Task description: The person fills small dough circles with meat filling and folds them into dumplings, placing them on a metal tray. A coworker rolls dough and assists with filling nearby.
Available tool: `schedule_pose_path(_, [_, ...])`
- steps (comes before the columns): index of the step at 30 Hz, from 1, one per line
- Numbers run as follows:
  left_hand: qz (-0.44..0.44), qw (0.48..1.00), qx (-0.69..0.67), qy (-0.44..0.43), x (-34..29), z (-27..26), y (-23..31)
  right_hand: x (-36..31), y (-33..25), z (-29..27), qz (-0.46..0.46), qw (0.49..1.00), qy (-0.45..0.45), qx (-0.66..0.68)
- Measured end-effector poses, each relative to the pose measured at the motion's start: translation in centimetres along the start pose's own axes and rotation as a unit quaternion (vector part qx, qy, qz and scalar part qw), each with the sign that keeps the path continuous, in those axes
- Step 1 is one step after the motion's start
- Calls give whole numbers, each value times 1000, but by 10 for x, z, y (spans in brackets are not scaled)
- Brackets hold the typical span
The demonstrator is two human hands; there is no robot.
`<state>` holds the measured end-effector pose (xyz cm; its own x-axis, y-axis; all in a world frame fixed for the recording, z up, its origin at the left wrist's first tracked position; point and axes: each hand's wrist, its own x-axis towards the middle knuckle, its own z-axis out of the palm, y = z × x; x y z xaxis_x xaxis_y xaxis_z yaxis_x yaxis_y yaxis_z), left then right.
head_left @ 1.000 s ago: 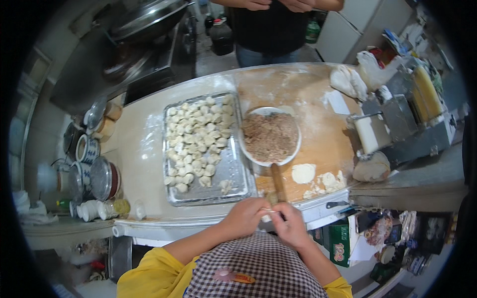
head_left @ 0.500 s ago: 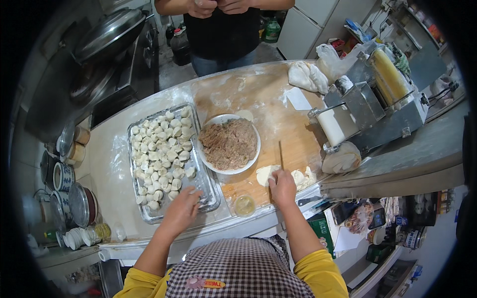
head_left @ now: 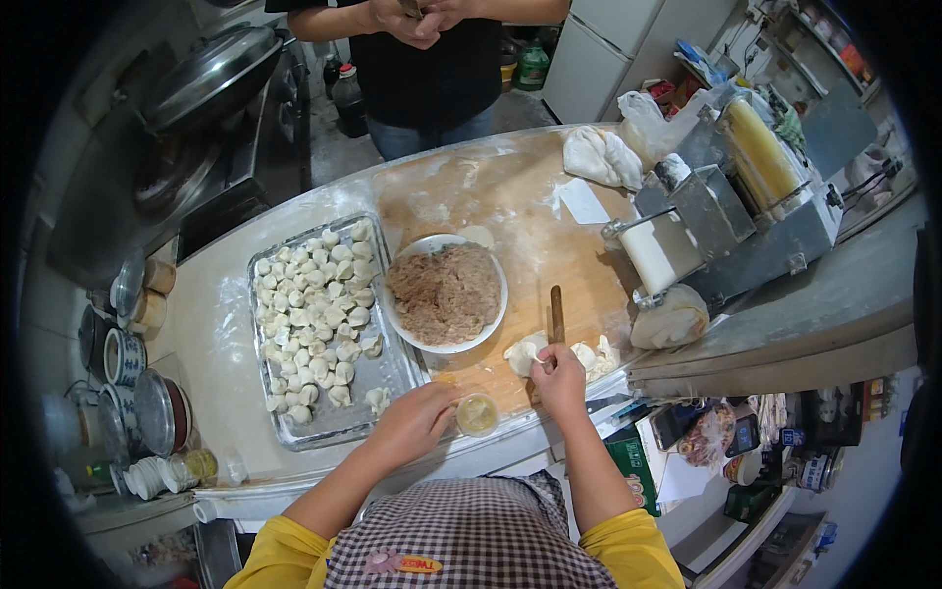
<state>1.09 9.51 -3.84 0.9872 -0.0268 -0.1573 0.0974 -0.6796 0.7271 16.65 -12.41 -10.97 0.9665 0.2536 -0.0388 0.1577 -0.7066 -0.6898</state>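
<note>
Matt floured wooden board [head_left: 510, 206] ahead of right hand [head_left: 559, 381]; soft matt dough wrappers [head_left: 525, 353] at its fingertips. Shiny metal tray [head_left: 392, 378] beyond left hand [head_left: 417, 422]. Glossy white plate [head_left: 496, 314], rough mince.

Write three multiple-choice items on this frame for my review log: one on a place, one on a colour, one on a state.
1. Where is the bowl of minced filling?
A. Right of the dumpling tray
B. On the stove
C. On the floor

2. What colour are the person's sleeves?
A. Blue
B. Yellow
C. White

3. What is the right hand doing?
A. Hanging clear of the board
B. Gripping the wooden stick
C. Touching the stack of dough wrappers

Answers:
1 A: the bowl stands on the wooden board beside the tray of dumplings.
2 B: both forearms show yellow cloth.
3 C: its fingertips rest on the wrappers; the wooden stick lies untouched.
</note>
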Motion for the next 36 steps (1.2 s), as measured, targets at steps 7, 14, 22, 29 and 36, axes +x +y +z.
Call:
schedule_pose_path(7, [-262,657,-707,-16,66,16,30,-35,-78,-35,-145,985,-55,72])
schedule_pose_path(14, [-180,639,-748,-13,76,29,32,-44,-45,-27,8,972,61,225])
schedule_pose_path(22, [-226,780,-580,-60,63,38,29,-34,-61,-41,168,887,-126,411])
schedule_pose_path(29, [-253,858,-441,73,21,10,1,-24,-50,-65,-51,999,-16,-6])
schedule_pose_path(36, [-362,837,-367,184,19,26,-86,-19,-90,-34,-171,972,-164,3])
